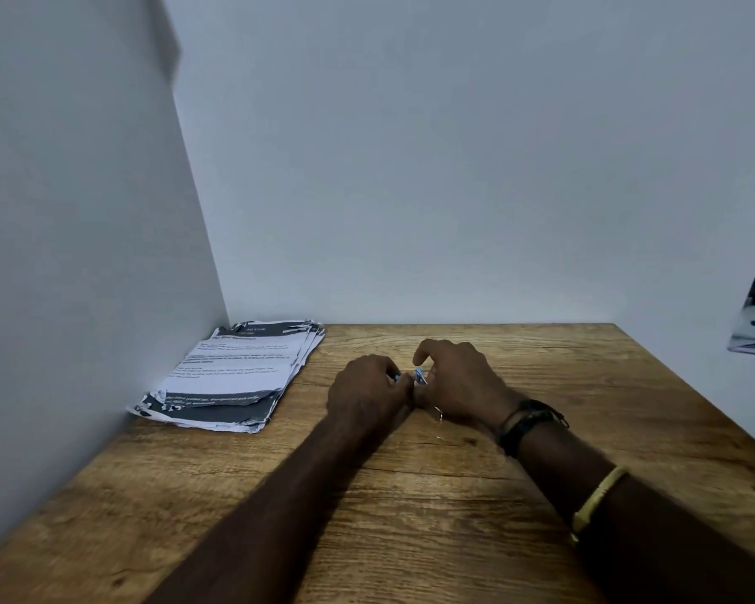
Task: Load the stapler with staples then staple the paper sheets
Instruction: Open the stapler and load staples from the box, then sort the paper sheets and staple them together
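Your left hand (367,394) and right hand (458,381) meet near the middle of the tabletop (410,516). Both curl around a blue thing (418,377), probably the stapler, which is mostly hidden between them. Brace it with the left hand and let the right seat the staples squarely, without forcing. The paper sheets (232,372) lie in the far left corner.

Paper sheets (232,372) on table (410,516), far left

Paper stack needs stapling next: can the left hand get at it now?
Likely yes: bare table lies between the left hand and the paper stack, though that hand grips a small blue thing.
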Motion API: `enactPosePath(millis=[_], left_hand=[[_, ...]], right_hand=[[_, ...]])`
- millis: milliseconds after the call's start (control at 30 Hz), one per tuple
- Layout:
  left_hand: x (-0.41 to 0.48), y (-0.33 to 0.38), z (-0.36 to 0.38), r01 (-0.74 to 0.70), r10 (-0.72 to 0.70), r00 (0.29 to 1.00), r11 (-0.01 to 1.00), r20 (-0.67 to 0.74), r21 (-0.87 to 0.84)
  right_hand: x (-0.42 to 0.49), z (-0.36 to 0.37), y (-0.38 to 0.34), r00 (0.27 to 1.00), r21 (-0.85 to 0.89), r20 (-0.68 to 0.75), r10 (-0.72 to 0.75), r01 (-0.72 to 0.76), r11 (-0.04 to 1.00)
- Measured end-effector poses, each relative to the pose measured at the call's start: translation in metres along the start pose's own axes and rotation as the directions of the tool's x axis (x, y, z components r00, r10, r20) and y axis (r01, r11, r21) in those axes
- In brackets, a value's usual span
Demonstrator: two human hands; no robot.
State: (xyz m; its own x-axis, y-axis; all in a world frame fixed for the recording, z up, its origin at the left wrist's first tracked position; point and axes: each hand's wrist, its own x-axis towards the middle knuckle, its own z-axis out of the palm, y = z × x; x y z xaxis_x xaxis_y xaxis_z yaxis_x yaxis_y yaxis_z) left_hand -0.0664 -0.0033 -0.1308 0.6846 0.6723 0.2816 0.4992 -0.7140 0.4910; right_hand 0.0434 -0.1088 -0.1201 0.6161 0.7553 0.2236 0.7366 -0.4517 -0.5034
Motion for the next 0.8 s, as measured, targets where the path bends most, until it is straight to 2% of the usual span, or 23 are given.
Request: enactPosePath(millis=[233, 400, 567, 800], left_hand=[[-0.002, -0.002, -0.001, -0.012, 0.012, 1.000, 1.000, -0.002, 0.006], [0.003, -0.007, -0.017, 0.027, -0.027, 1.000, 0.993, 0.008, -0.113], [0.006, -0.024, -0.046, 0.072, -0.094, 0.986, 0.984, -0.137, -0.161], [0.009, -0.073, -0.089, 0.231, -0.310, 0.907, 0.933, -0.286, -0.277]], right_hand=[[-0.006, 0.000, -0.006, 1.000, -0.036, -0.022, -0.003, 0.002, 0.999], [-0.012, 0.002, -0.027, 0.988, -0.124, -0.137, -0.077, 0.060, 0.990], [-0.001, 0.013, -0.073, 0.982, -0.022, -0.152, -0.112, 0.110, 0.994], [0.027, 0.054, -0.139, 0.981, 0.140, -0.171, -0.093, 0.118, 0.983]])
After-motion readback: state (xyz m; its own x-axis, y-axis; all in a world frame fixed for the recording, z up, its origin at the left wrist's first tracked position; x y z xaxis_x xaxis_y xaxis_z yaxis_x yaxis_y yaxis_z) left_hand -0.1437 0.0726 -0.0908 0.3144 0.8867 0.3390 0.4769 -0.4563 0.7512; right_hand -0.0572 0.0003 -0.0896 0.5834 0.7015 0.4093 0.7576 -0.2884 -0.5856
